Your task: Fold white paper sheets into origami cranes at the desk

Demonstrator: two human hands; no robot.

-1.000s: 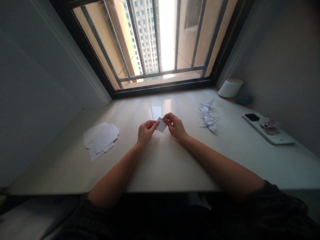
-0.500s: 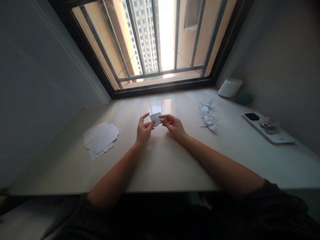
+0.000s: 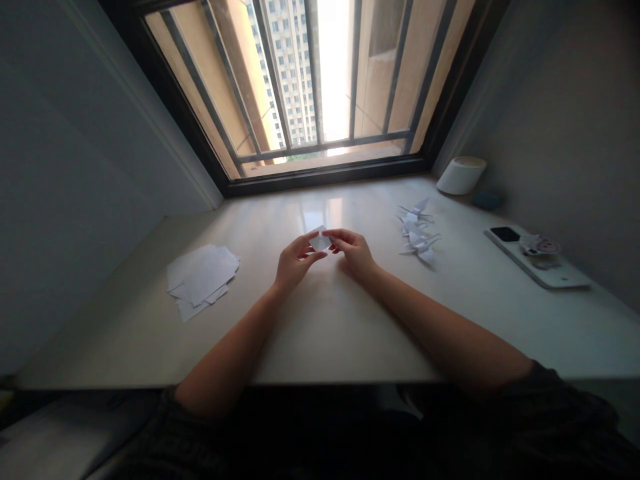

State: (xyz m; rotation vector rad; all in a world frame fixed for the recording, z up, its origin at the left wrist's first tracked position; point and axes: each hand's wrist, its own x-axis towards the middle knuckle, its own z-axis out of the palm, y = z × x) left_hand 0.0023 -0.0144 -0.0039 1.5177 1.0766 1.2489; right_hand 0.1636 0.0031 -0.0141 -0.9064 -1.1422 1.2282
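A small folded square of white paper (image 3: 321, 241) is held between both hands above the middle of the table, turned so that it looks like a diamond. My left hand (image 3: 297, 262) grips its left side, thumb along the lower edge and fingers behind. From the right, my right hand (image 3: 353, 250) pinches it with the index finger over the top corner. Several folded paper cranes (image 3: 417, 231) lie in a row to the right of my hands. To the left, a loose stack of white paper sheets (image 3: 203, 277) rests on the table.
The pale table (image 3: 330, 347) runs up to a barred window (image 3: 320, 100). At the right lie a white phone (image 3: 563, 275) with a ring grip and a small dark blue object (image 3: 487, 199). A white cylindrical object (image 3: 461, 175) stands by the wall.
The paper has turned from a square to a diamond position and shifted slightly right. My left hand has moved right, its fingers closing behind the paper; the right index finger has moved to the top corner.
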